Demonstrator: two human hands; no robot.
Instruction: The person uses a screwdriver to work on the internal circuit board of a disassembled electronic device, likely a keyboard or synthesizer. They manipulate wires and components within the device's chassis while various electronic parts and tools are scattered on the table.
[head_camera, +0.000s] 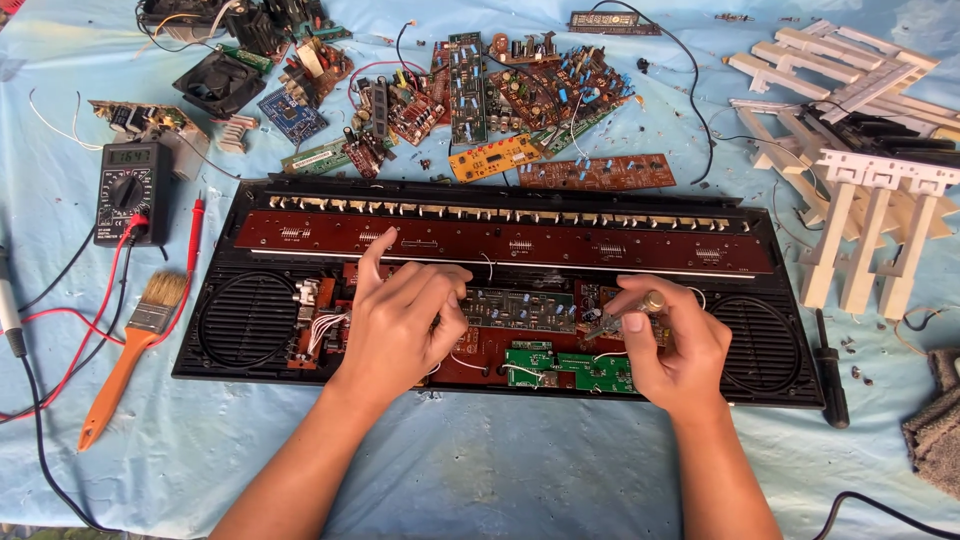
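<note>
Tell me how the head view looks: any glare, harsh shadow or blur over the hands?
Head view: even daylight, no glare; soft shadows under the left hand and right hand; both hands sharp, as are the open keyboard chassis and its boards; slight wide-angle bending at the frame edges.

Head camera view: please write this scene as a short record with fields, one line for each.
surface: light blue sheet
main thing: opened black keyboard case, circuit boards inside
left hand: rests on the boards, fingers bent
right hand: holds a small metal-tipped tool over the boards
left side: multimeter, paintbrush
top: loose circuit boards
right side: white key sets
</note>
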